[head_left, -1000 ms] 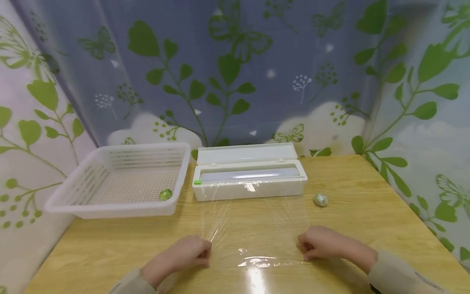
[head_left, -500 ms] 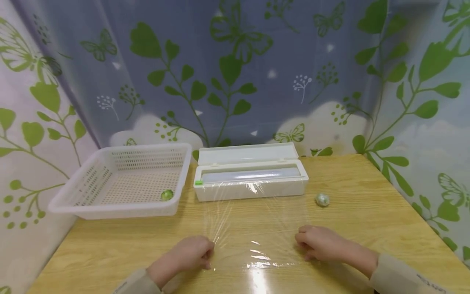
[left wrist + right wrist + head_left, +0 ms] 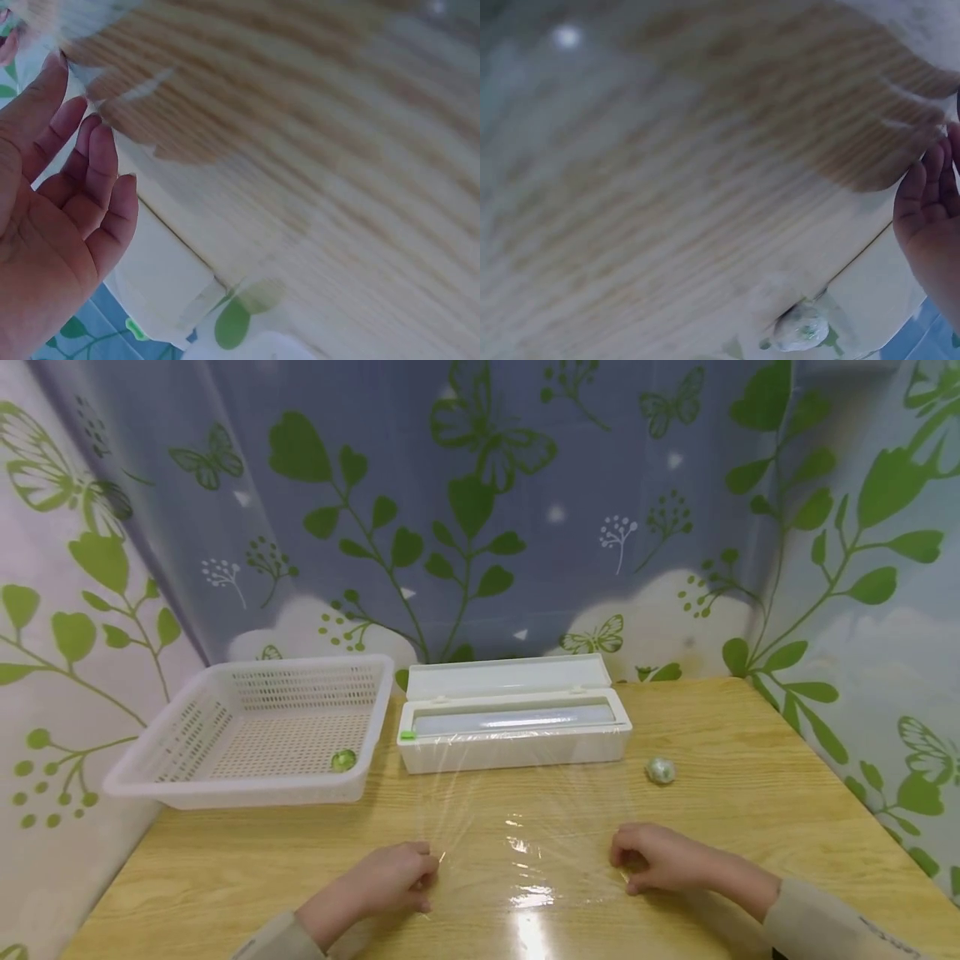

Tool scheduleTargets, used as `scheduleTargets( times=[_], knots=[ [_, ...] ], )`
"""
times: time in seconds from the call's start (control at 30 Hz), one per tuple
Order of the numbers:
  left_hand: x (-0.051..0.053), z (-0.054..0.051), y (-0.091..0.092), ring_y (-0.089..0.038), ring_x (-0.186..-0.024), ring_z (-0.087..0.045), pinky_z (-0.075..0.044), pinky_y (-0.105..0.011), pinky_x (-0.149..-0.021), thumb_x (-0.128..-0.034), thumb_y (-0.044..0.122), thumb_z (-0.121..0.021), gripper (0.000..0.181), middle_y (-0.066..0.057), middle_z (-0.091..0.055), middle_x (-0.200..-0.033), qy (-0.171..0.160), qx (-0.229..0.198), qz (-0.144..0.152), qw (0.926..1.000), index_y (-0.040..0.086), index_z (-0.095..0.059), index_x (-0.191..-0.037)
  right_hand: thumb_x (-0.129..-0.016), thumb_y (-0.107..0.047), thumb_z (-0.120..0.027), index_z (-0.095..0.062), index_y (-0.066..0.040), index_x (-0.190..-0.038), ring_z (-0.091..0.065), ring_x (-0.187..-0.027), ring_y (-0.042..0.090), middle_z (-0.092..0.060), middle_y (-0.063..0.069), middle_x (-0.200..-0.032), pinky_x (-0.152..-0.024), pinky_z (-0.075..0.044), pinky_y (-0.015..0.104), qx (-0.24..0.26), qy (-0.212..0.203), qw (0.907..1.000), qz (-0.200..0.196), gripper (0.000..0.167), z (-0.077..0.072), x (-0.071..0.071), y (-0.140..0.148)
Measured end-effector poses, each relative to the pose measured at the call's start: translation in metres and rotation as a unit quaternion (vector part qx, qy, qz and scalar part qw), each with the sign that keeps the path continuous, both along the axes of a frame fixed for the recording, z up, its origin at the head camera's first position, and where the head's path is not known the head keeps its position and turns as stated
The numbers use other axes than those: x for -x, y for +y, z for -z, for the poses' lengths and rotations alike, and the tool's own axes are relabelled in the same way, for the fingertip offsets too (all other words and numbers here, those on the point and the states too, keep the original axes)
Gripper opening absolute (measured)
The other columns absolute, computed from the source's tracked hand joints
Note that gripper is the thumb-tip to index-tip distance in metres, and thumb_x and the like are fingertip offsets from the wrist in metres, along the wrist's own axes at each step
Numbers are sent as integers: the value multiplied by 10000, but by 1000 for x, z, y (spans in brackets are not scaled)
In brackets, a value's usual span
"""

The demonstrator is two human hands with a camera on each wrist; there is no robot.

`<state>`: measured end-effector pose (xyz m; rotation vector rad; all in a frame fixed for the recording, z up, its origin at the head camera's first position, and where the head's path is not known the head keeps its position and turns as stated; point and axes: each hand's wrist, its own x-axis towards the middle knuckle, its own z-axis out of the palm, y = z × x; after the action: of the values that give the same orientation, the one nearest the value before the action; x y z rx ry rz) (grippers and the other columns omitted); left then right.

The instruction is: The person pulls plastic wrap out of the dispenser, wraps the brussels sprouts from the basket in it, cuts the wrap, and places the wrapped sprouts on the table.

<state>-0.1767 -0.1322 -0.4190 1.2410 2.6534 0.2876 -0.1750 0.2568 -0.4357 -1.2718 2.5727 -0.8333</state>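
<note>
A sheet of clear plastic wrap (image 3: 517, 827) stretches over the table from a white dispenser box (image 3: 517, 750) towards me. At its near left corner my left hand (image 3: 393, 878) pinches the film. My right hand (image 3: 660, 857) holds the near right corner, thumb and forefinger bowed apart above the pinch. The box lid (image 3: 510, 675) is up, and a roll (image 3: 517, 720) of wrap shows inside. In the left wrist view the fingers (image 3: 101, 161) of the left hand are bent beside the film. Right of the box lies a small film-wrapped ball (image 3: 660, 770), whitish green.
At the left stands a white plastic basket (image 3: 247, 795) with a small round green vegetable (image 3: 343, 761) inside. A green slider (image 3: 407, 736) sits at the box's left end. Patterned cloth (image 3: 525, 527) hangs behind the wooden table (image 3: 750, 793).
Both hands stay near the film's corners. The right hand's thumb and forefinger now show a wider gap, and the glints on the film have shifted. The view has moved slightly.
</note>
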Motion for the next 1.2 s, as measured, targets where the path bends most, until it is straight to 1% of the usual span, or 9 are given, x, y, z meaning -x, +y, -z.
scheduleTargets(
  times=[0.17,0.3,0.4,0.5,0.7,0.8,0.93,1.03,1.2],
  knots=[
    [3,1,-5,-10,-611,-374,-365,-163,-558,-723,257,-693,193,121,-391,-705,3,-152,273,9995,153,-531,-742,-696,-95,-709,-566,-115,-856,-457,-725,23,-498,-93,-790,-603,-423,203,364,-244,9988,-219,215,4,3,5],
    [6,-2,-10,-6,-625,-399,-381,-167,-583,-766,204,-657,125,129,-425,-701,-138,-446,441,9979,151,-546,-746,-675,-51,-707,-573,-108,-858,-470,-734,20,-512,-93,-801,-606,-436,207,439,-343,9981,-245,234,6,4,7],
    [9,-7,-13,-8,-666,-455,-415,-179,-623,-795,165,-638,74,125,-482,-730,-390,-787,387,9954,130,-575,-777,-673,-38,-709,-577,-101,-856,-474,-733,20,-516,-95,-803,-605,-441,208,448,-405,9979,-222,234,6,4,7],
    [14,-13,-15,-29,-714,-508,-452,-220,-662,-814,140,-625,55,100,-535,-771,-526,-1233,307,9905,102,-585,-809,-680,-38,-707,-581,-94,-860,-477,-737,22,-521,-94,-811,-609,-444,211,449,-437,9978,-200,227,5,4,8],
    [25,-33,-22,-76,-776,-541,-467,-297,-704,-851,167,-594,84,57,-575,-829,-536,-1901,-23,9803,84,-590,-863,-699,-62,-707,-585,-98,-870,-485,-746,28,-525,-98,-825,-620,-451,216,385,-584,9975,-120,214,6,4,8],
    [30,-42,-26,-113,-799,-550,-465,-333,-709,-855,179,-590,112,16,-586,-856,-368,-2073,-196,9774,72,-589,-890,-704,-74,-709,-587,-106,-872,-486,-750,28,-525,-102,-829,-625,-452,217,358,-623,9974,-86,210,6,4,8],
    [37,-53,-30,-127,-812,-554,-461,-402,-707,-855,201,-592,114,16,-587,-872,-174,-2213,-518,9737,95,-593,-896,-705,-77,-711,-588,-107,-870,-485,-748,30,-526,-98,-828,-622,-449,218,401,-635,9971,-82,208,6,4,8],
    [42,-60,-35,-136,-824,-556,-460,-426,-723,-855,213,-591,125,31,-585,-878,-140,-2291,-813,9699,97,-599,-900,-707,-78,-711,-588,-104,-869,-484,-747,28,-526,-99,-829,-620,-448,218,417,-643,9970,-87,205,6,4,8],
    [55,-71,-44,-152,-839,-553,-460,-378,-728,-852,192,-596,125,25,-587,-878,-5,-2402,-1238,9628,82,-601,-910,-713,-95,-711,-588,-101,-874,-481,-750,26,-529,-97,-834,-621,-447,217,380,-605,9974,-102,203,5,4,8]
  ],
)
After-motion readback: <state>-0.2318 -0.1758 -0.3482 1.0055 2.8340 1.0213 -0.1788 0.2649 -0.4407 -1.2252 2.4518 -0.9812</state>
